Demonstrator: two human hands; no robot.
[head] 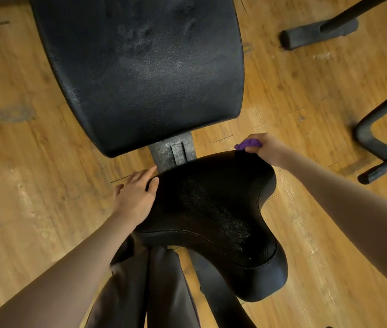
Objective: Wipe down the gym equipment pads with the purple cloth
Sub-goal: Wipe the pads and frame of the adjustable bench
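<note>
- 2 black pads, the back pad (140,67) and seat pad (211,209), are sitting above a wooden floor (22,162).
- The left hand (135,197) is resting flat on the seat pad's left edge, fingers relaxed.
- The right hand (267,150) is gripping the purple cloth (248,144) at the seat's far right corner.

Black metal frame legs (374,143) on wooden floor (306,91).

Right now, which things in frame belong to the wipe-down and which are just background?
In the job:
purple cloth, bunched in the right hand
seat pad, left hand resting on its edge
back pad, smudged

Just lying about:
black frame legs
wooden floor
</note>
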